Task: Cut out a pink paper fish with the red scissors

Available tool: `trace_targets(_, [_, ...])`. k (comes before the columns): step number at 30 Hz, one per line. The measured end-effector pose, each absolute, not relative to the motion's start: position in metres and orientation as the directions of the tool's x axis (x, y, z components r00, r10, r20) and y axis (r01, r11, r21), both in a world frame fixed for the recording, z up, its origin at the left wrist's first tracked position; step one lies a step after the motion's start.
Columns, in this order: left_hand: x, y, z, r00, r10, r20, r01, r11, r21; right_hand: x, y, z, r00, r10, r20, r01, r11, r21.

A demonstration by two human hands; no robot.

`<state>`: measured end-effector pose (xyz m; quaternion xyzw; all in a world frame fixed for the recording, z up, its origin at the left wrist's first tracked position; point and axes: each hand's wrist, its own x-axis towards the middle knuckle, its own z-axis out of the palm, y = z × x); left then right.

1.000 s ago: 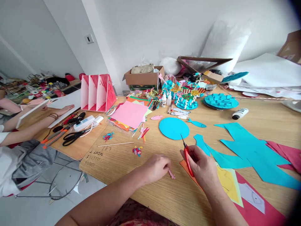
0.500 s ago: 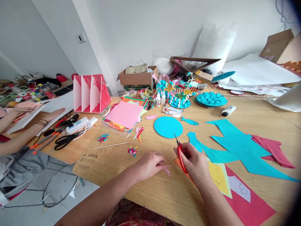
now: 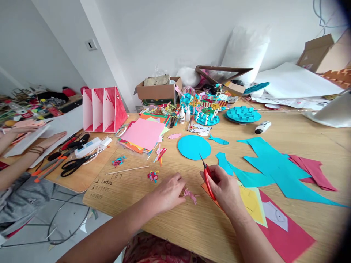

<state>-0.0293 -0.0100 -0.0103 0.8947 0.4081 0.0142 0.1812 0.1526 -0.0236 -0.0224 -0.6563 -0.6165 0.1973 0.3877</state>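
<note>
My left hand (image 3: 169, 193) rests low over the table, its fingers curled around one end of some crumpled pink paper scraps (image 3: 191, 196). The rest of the scraps trails out to the right of the fingertips. In my right hand (image 3: 223, 186) is a pair of small red-handled scissors (image 3: 207, 180), blades pointing up and away from me. Just beyond the blade tips lies a blue paper circle (image 3: 194, 147). Under and beside my right hand are an orange sheet, a yellow paper piece (image 3: 248, 200) with pencil lines, and a red sheet (image 3: 285, 241).
Blue paper offcuts (image 3: 276, 168) spread at the right. Small piles of cut paper (image 3: 153, 176), a thin wooden stick (image 3: 127, 170) and a pink paper stack (image 3: 144, 133) lie left. Glue bottles (image 3: 182, 116) stand behind. At far left another person's hand (image 3: 55, 139) rests on white board.
My left hand has loosened slightly, and more of the pink scraps shows beside its fingertips. My right hand keeps the scissors in about the same place. The view has shifted slightly.
</note>
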Motion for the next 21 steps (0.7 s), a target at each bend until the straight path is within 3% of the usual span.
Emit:
trace_targets(13, [-0.021, -0.008, -0.030, 0.675, 0.721, -0.154, 0.731, -0.626, 0.272, 0.152, -0.023, -0.021, 0.158, 0.964, 0.212, 0.668, 0.054, -0.742])
trace_targets(21, [-0.021, -0.008, -0.022, 0.711, 0.694, -0.112, 0.688, -0.653, 0.317, 0.151, -0.023, -0.021, 0.152, 0.964, 0.220, 0.670, 0.063, -0.740])
